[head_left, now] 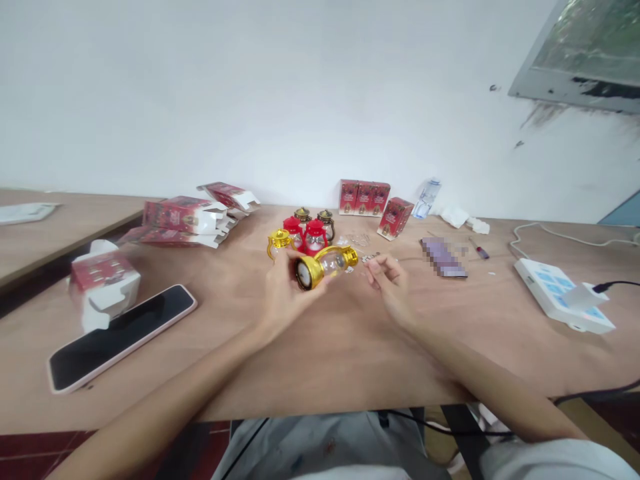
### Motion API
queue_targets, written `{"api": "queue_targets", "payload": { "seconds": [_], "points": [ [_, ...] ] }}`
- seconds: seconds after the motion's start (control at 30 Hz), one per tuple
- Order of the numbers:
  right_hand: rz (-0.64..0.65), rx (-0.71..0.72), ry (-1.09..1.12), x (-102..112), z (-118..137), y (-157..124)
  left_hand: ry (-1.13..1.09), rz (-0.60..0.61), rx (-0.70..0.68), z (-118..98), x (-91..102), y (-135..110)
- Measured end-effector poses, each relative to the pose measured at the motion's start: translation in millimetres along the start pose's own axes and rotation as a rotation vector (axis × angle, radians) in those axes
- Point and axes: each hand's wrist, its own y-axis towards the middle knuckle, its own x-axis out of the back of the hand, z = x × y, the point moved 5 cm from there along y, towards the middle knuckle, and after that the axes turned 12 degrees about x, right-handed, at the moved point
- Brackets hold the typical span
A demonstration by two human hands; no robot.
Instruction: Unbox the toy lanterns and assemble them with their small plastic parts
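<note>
Lying sideways in my left hand (287, 290) is a small gold lantern (327, 265) with a clear body, its round base turned toward me. The fingers of that hand are wrapped around the base end. My right hand (390, 283) is just right of the lantern's top, thumb and fingertips pinched together; whatever is between them is too small to make out. Behind the lantern stand two red lanterns (315, 237), another gold lantern (281, 243) and two dark bronze lanterns (326, 223). Small loose pieces (370, 257) lie near my right fingertips.
Red printed boxes (365, 198) stand against the wall; opened cartons (180, 220) pile up at left. A phone (123, 337) lies beside an open box (103, 283). On the right are a power strip (560, 293), a purple packet (444, 257), crumpled tissue (455, 217) and a bottle (427, 199).
</note>
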Motion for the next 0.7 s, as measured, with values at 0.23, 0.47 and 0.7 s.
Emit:
{"api": "queue_targets", "payload": {
  "seconds": [0.23, 0.47, 0.7],
  "points": [
    [-0.047, 0.011, -0.004, -11, 12, -14, -0.234, 0.065, 0.131, 12, -3.4, 4],
    [0.054, -0.31, 0.586, -10, -21, 15, -0.891, 0.319, 0.439, 21, -14.7, 12],
    [0.026, -0.359, 0.733, -27, -43, 9, -1.152, 0.246, 0.888, 35, -32.2, -4]
  ]
}}
